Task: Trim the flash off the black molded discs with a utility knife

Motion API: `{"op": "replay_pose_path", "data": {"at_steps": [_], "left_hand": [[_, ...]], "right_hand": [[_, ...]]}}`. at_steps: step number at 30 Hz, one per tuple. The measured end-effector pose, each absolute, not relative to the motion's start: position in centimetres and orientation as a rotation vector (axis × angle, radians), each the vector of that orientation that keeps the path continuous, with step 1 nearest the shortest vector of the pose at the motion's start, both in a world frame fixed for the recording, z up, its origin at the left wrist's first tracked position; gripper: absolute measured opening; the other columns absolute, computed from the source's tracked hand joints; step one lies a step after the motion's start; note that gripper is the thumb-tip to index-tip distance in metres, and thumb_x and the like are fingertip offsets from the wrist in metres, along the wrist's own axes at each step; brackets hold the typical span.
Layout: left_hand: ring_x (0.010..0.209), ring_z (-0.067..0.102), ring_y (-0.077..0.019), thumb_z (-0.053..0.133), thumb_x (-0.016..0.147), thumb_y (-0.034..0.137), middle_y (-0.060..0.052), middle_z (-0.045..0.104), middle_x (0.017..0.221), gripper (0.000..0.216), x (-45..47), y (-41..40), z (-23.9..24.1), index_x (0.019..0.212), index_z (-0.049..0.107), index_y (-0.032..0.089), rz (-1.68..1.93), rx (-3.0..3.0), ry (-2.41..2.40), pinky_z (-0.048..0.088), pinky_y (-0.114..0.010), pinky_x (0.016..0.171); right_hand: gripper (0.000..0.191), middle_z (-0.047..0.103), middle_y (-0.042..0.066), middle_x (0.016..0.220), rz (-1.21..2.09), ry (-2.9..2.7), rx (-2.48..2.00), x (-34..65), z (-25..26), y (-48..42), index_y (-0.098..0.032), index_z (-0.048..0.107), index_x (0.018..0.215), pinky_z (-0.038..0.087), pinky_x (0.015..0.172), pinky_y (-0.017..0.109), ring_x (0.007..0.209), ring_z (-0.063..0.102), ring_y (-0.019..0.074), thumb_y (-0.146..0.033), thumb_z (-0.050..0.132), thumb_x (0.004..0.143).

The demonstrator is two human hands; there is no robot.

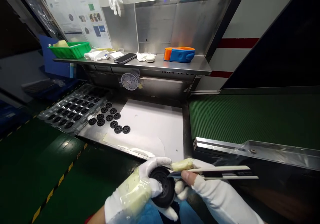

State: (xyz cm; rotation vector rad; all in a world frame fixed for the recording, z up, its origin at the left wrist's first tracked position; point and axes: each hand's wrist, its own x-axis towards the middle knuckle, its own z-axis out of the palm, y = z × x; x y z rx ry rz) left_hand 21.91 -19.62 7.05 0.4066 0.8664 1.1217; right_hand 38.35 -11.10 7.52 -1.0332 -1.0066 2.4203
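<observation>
My left hand [138, 184], in a white glove with yellowish tape around it, grips a round black ringed part [168, 194] by its edge, thumb across its face. In my right hand [207, 187] is a utility knife [232, 173] with a white and black handle. Its blade reaches the upper right of the black part; whether it touches cannot be made out. A yellow wrap covers one right finger, and the right thumb is bare. Both hands are in front of the table's near edge. Several similar black discs [109, 117] lie on the table's left side.
A white sheet [157, 120] covers the tabletop. Left of it stands a clear tray [80, 125] of black parts; right, a green conveyor belt [250, 117] with a metal rail. The shelf [155, 67] above bears a green basket [72, 51], phone [125, 58] and blue-orange roll [179, 54]. Below hangs a fan [130, 80].
</observation>
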Motion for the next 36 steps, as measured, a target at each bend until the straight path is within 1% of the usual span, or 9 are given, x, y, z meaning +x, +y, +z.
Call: {"op": "replay_pose_path", "data": {"at_steps": [4,5,7,12,18,22,25,30,36], "left_hand": [[0.081,0.064,-0.028,0.058,0.067,0.019,-0.014,0.059,0.104,0.054,21.1,-19.9,7.1,0.12,0.047,0.016,1.143,0.439,0.892,0.052,-0.042,0.066],[0.082,0.064,-0.0286,0.058,0.067,0.018,-0.014,0.059,0.105,0.052,20.8,-19.9,7.2,0.118,0.049,0.016,1.146,0.444,0.909,0.053,-0.041,0.066],[0.081,0.064,-0.028,0.06,0.065,0.017,-0.012,0.06,0.101,0.049,20.4,-19.8,7.6,0.112,0.051,0.016,1.133,0.462,0.93,0.052,-0.039,0.063],[0.075,0.065,-0.0258,0.059,0.065,0.019,-0.007,0.062,0.082,0.042,19.9,-19.6,8.2,0.106,0.049,0.016,1.094,0.484,0.84,0.051,-0.033,0.06],[0.076,0.065,-0.0259,0.061,0.062,0.019,-0.006,0.061,0.079,0.04,20.4,-19.8,7.6,0.101,0.051,0.015,1.114,0.449,0.847,0.052,-0.033,0.058],[0.076,0.064,-0.0249,0.06,0.063,0.02,-0.01,0.064,0.083,0.038,20.8,-20.0,7.4,0.1,0.052,0.014,1.101,0.473,0.873,0.052,-0.033,0.058],[0.077,0.064,-0.0256,0.057,0.065,0.018,-0.009,0.064,0.084,0.038,21.2,-20.2,7.2,0.103,0.052,0.015,1.091,0.487,0.883,0.053,-0.034,0.058],[0.076,0.064,-0.0252,0.058,0.063,0.02,-0.012,0.065,0.086,0.04,21.9,-20.6,6.8,0.102,0.052,0.013,1.117,0.509,0.845,0.052,-0.031,0.057],[0.073,0.064,-0.0236,0.057,0.064,0.02,-0.013,0.066,0.085,0.038,22.7,-20.9,6.8,0.101,0.054,0.012,1.126,0.516,0.873,0.051,-0.029,0.054]], "right_hand": [[0.012,0.062,0.003,0.067,2.658,-0.968,-0.738,36.9,8.6,-11.0,-0.016,0.062,0.067,0.047,0.069,0.032,0.067,0.059,0.0171,-0.025,0.067,0.073],[0.013,0.06,0.002,0.064,2.7,-0.952,-0.692,36.5,8.8,-11.1,-0.016,0.06,0.063,0.046,0.068,0.031,0.064,0.058,0.0163,-0.024,0.065,0.073],[0.018,0.057,0.0,0.059,2.729,-0.912,-0.698,35.8,8.8,-11.3,-0.017,0.058,0.059,0.046,0.065,0.03,0.059,0.056,0.0143,-0.026,0.066,0.073],[0.028,0.057,0.0,0.057,2.631,-0.923,-0.93,35.3,7.9,-11.7,-0.016,0.061,0.064,0.046,0.06,0.027,0.057,0.056,0.0138,-0.041,0.073,0.068],[0.041,0.062,0.003,0.057,2.557,-1.112,-1.045,35.3,8.4,-11.7,-0.015,0.064,0.06,0.047,0.056,0.026,0.053,0.056,0.0137,-0.054,0.076,0.06],[0.039,0.063,0.003,0.058,2.552,-1.154,-1.108,35.5,8.2,-11.9,-0.015,0.065,0.06,0.047,0.055,0.026,0.053,0.056,0.0139,-0.053,0.076,0.06],[0.036,0.064,0.003,0.059,2.475,-1.168,-1.142,35.8,7.9,-12.1,-0.015,0.066,0.061,0.047,0.056,0.026,0.055,0.057,0.0144,-0.048,0.079,0.059],[0.035,0.066,0.005,0.062,2.461,-1.144,-1.162,36.9,6.7,-12.4,-0.013,0.07,0.074,0.048,0.057,0.028,0.056,0.059,0.0154,-0.046,0.077,0.063],[0.04,0.065,0.006,0.06,2.452,-1.262,-1.175,37.9,5.6,-12.3,-0.012,0.064,0.056,0.046,0.059,0.027,0.057,0.059,0.0145,-0.049,0.075,0.065]]}}
